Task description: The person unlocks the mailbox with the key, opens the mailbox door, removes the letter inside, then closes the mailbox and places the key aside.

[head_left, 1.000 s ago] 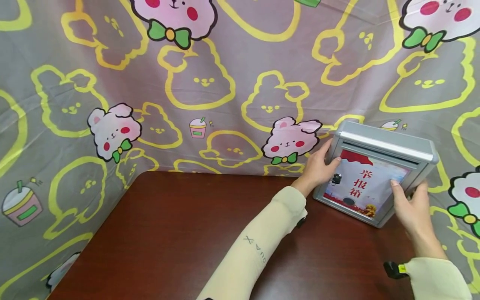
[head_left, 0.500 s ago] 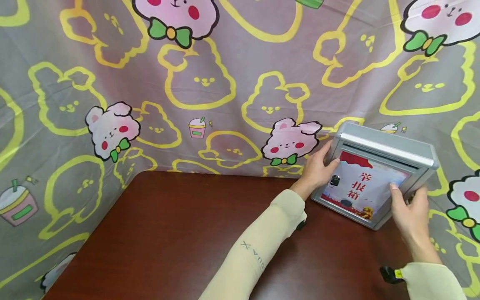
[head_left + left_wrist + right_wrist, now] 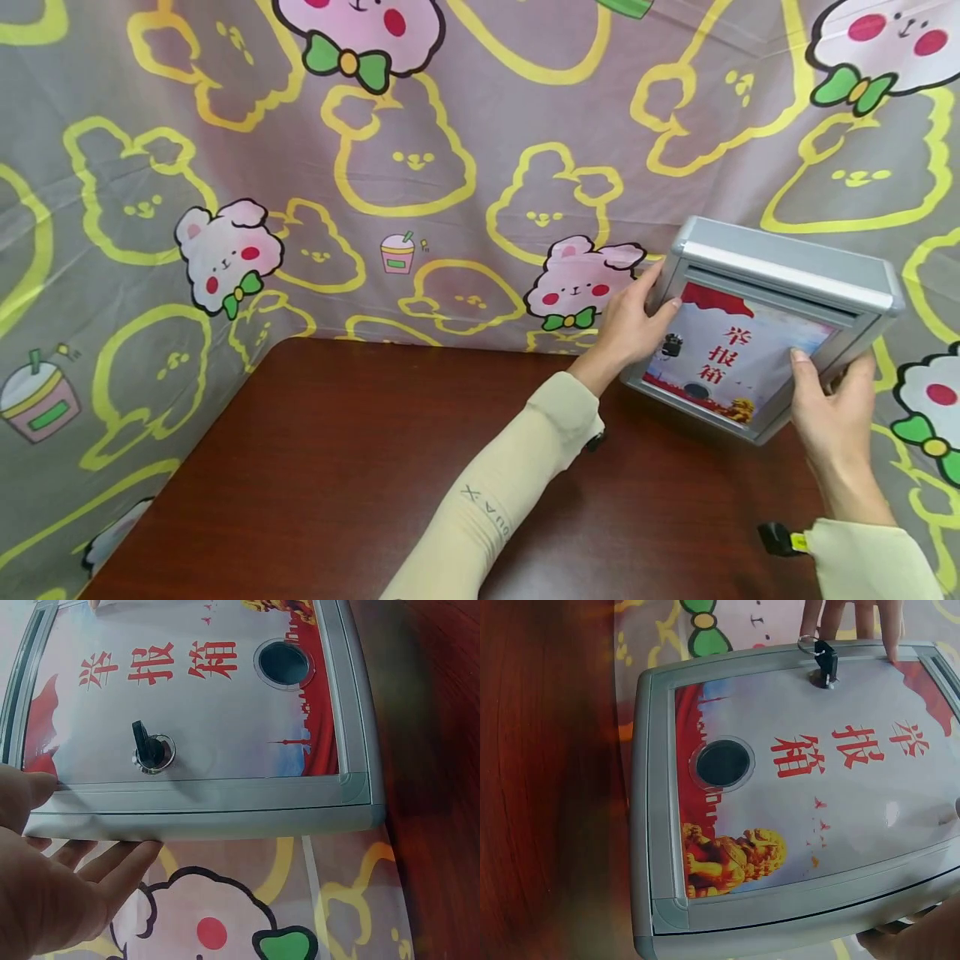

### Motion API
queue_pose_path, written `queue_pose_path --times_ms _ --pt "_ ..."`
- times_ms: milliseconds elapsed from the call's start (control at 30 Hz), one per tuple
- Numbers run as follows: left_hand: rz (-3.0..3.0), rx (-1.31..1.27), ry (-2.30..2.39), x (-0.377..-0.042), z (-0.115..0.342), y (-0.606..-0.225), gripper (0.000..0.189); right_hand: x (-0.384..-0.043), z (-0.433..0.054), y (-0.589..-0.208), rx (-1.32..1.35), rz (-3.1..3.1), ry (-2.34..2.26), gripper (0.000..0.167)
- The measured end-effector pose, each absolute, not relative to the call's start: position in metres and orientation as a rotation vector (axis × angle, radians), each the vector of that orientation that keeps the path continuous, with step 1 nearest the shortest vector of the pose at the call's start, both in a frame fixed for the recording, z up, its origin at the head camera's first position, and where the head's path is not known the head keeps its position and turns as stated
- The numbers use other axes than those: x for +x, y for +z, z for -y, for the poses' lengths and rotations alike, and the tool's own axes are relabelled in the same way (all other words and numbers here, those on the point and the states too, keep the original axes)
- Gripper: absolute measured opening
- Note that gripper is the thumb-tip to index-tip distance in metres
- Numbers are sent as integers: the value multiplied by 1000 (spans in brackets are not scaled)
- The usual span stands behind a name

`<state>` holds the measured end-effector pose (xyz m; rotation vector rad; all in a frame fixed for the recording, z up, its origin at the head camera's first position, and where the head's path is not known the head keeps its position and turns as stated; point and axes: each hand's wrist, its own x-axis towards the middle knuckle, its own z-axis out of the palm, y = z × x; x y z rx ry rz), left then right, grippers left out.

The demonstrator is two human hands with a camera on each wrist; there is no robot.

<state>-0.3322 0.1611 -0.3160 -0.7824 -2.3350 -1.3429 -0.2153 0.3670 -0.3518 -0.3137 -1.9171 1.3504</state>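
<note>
A grey metal report box (image 3: 787,242) with a slot along its top front stands tilted at the right end of the table, its lower edge seemingly just above the wood. My left hand (image 3: 630,325) grips its left side, thumb on the front frame and fingers along the side wall. On the opposite side my right hand (image 3: 834,412) holds it, thumb over the front edge. A black-headed key (image 3: 142,742) sits in the lock on the white-and-red front panel (image 3: 780,810). Near the panel's bottom is a round dark window (image 3: 285,662).
The dark red-brown table (image 3: 360,467) extends left and forward of the box. A grey cloth (image 3: 450,150) printed with yellow outlines and pink rabbits hangs behind and along both sides, close to the box's back.
Both hands have raised the box slightly, and its upper part has shifted a little to the right. The grip on both sides stays the same.
</note>
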Motion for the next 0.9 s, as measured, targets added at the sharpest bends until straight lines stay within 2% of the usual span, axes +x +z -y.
queue_pose_path --times_ms 433,900 --pt "2256 -784 -1327 -326 -145 -310 67 -210 -353 -339 -290 1899 1398 52" --pt "2204 -721 -1390 -320 -121 -304 64 -215 -334 -326 -285 1920 1408 45"
